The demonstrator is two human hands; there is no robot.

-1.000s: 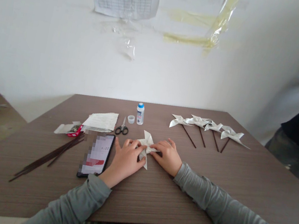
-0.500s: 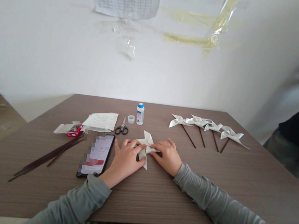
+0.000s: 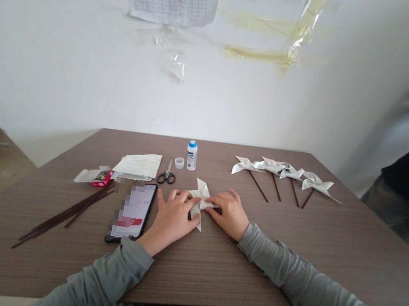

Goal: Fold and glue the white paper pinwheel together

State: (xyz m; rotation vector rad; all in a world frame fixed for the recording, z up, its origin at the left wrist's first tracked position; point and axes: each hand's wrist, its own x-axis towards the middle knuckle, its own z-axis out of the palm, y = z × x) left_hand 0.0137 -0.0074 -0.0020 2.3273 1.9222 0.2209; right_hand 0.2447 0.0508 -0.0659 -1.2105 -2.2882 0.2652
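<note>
The folded paper pinwheel [image 3: 199,200] lies flat on the worktop [image 3: 289,257], just right of the phone [image 3: 132,211] and nearer the person than the scissors [image 3: 167,173]. The left hand [image 3: 171,218] presses down on the pinwheel's left side with fingers laid fairly flat, and the right hand [image 3: 229,212] pins its right side with curled fingertips; neither hand lifts the paper, and both cover its middle, so how the centre folds meet cannot be told. What shows is one pointed blade aimed away from the person, towards the glue bottle [image 3: 191,155], and another aimed back towards the person, so its visible long axis runs roughly away-and-towards, tilted a little to the left at the far tip. The likely trouble is the blades springing open if either hand eases off unevenly, since folded paper tends to relax; fingers sliding could also shift the centre or crease a blade. Any wet glue, if there is some under the fingers, might smear or stick to them.
</note>
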